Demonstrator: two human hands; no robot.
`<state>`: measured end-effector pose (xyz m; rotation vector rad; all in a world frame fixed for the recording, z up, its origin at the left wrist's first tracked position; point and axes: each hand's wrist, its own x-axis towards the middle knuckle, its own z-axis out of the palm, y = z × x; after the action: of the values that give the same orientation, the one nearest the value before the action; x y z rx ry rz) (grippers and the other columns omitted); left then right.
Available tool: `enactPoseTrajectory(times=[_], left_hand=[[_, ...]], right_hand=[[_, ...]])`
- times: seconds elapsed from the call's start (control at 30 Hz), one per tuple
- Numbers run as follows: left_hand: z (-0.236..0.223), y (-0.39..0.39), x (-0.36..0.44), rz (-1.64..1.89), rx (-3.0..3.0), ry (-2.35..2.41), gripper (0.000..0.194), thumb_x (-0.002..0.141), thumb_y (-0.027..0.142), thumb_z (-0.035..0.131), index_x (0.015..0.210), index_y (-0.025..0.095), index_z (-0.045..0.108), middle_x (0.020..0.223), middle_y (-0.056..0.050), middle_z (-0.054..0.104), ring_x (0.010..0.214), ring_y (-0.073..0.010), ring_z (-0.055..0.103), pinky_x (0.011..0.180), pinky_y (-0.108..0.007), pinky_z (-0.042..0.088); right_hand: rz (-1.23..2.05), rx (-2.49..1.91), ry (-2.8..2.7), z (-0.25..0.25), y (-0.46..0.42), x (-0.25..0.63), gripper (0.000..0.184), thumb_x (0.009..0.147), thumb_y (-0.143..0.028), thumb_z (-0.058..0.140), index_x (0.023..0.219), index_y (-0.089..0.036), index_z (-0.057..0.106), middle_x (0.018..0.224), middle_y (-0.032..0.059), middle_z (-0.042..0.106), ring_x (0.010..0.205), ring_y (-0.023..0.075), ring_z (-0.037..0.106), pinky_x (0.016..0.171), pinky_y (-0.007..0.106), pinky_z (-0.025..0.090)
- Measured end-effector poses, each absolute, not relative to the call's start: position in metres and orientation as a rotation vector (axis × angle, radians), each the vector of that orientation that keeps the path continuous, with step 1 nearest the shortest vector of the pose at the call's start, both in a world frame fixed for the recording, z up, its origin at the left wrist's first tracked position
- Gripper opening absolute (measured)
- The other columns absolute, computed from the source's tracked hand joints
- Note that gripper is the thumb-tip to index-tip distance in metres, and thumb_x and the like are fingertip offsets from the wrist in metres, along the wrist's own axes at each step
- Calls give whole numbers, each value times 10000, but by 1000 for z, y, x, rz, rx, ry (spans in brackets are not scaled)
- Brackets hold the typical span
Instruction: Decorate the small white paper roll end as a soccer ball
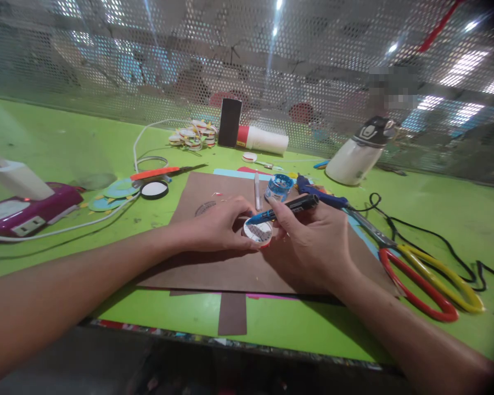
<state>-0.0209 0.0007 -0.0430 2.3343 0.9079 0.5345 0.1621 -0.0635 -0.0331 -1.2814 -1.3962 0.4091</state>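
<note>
My left hand (pixel 224 224) is closed on the edge of a small round white disc (pixel 257 235) with dark lines on its face and a bit of red on its rim. In my right hand (pixel 316 236) is a blue-and-black marker (pixel 286 210), its blue tip at the top edge of the disc. Both hands rest over a brown board (pixel 214 270). Just behind them stand a small blue jar (pixel 279 187) and a thin clear stick (pixel 257 192).
Large scissors (pixel 420 285) with red and yellow handles lie right, beside a blue glue gun (pixel 323 195). An orange-handled cutter (pixel 156 173) and black-rimmed lid (pixel 154 190) lie left, near a purple power strip (pixel 33 211). Behind stand a phone (pixel 230 123) and a white bottle (pixel 356 156).
</note>
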Motion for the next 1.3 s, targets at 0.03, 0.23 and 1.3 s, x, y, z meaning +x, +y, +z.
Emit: enactPoseTrajectory(times=[0.03, 0.23, 1.3], left_hand=[[-43, 1, -21, 532, 2333, 908, 481, 757, 541, 771, 1083, 215, 637, 1053, -38, 672, 944, -223, 608, 807, -330, 458], [-42, 0, -21, 504, 2355, 910, 467, 773, 538, 760, 1080, 210, 634, 1064, -44, 663, 960, -227, 594, 816, -338, 456], [-40, -3, -21, 497, 2257, 1023, 567, 677, 547, 815, 1080, 201, 615, 1104, -62, 671, 970, -266, 623, 808, -372, 465]], right_hand=[[418, -1280, -1398, -34, -63, 162, 360, 844, -388, 736, 583, -195, 583, 569, -14, 610, 540, 123, 518, 505, 260, 401], [472, -1268, -1386, -38, -64, 163, 377, 858, -428, 728, 609, -195, 567, 610, -8, 588, 574, 125, 487, 517, 270, 393], [478, -1141, -1216, -8, -67, 172, 183, 861, -267, 721, 684, -225, 699, 489, -31, 612, 380, 122, 544, 399, 266, 465]])
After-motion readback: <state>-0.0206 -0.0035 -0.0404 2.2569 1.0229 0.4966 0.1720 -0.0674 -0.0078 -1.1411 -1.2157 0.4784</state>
